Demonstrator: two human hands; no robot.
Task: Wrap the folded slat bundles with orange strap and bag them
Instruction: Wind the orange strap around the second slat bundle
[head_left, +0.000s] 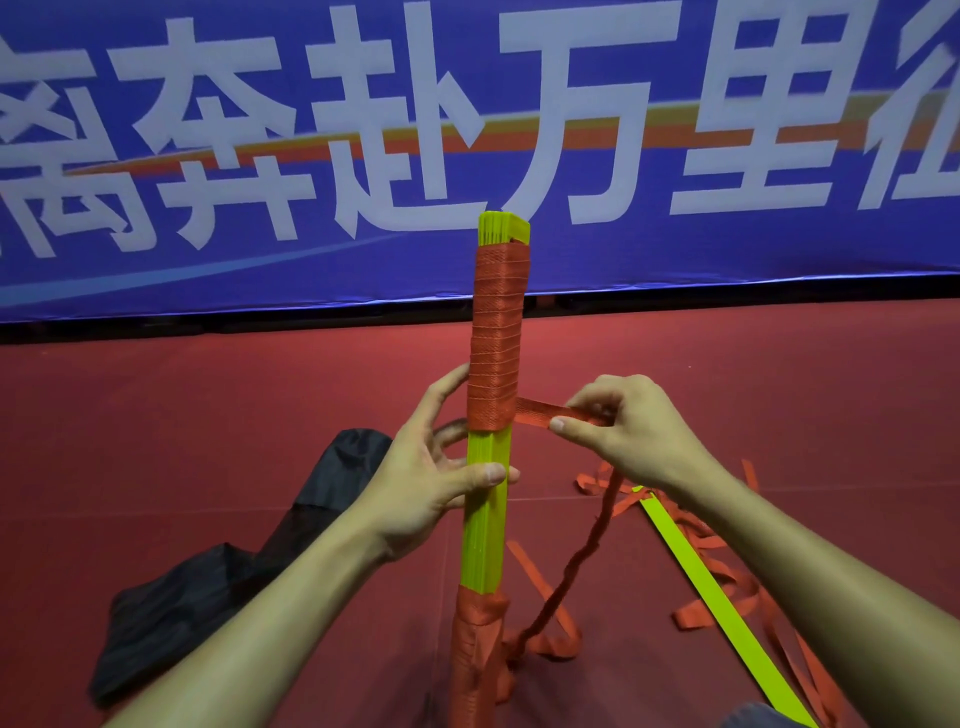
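Note:
A bundle of folded yellow-green slats (485, 519) stands upright before me. Orange strap (496, 332) is wound tightly round its upper half, and more strap covers its bottom end. My left hand (431, 478) grips the bare middle of the bundle, thumb across the front. To the right of the bundle, my right hand (628, 431) pinches the free run of strap (540, 413), pulled taut from the lowest turn. The rest of the strap hangs twisted down to the floor. A black bag (218, 577) lies on the floor at the left.
Loose orange strap (717, 561) is strewn over the red floor at the right, with a single yellow-green slat (711, 587) lying across it. A blue banner with white characters (467, 130) hangs along the back.

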